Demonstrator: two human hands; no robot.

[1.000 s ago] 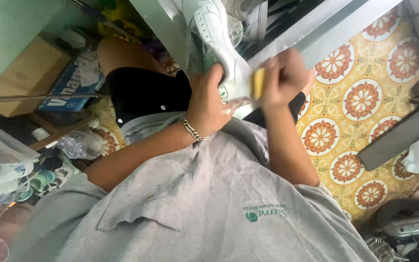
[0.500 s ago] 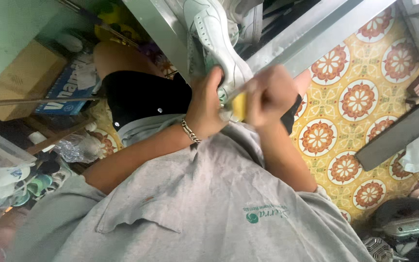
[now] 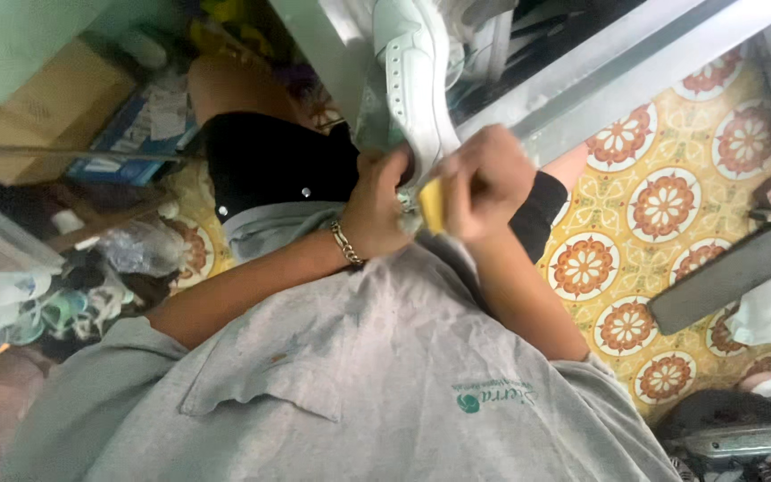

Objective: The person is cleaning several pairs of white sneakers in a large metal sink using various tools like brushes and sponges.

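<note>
Your right hand (image 3: 484,183) has slid back toward your left hand (image 3: 377,210) since a second ago, when it was farther out at about two o'clock from it; now the two hands nearly touch. With it came the small yellow pad (image 3: 431,203), which your right hand is closed around and which presses at the heel end of the white shoe (image 3: 417,85). That shoe has hardly moved: it points up toward twelve o'clock from your hands, above your lap and your grey shirt (image 3: 341,393). Your left hand is wrapped around the shoe's lower end, though your fingers there are hidden from view. Because only that one end is held, I think a hard rub could twist the shoe loose and drop it on the patterned floor (image 3: 662,205) at three o'clock. Since the pad is small, it might also slip out of your grip.
</note>
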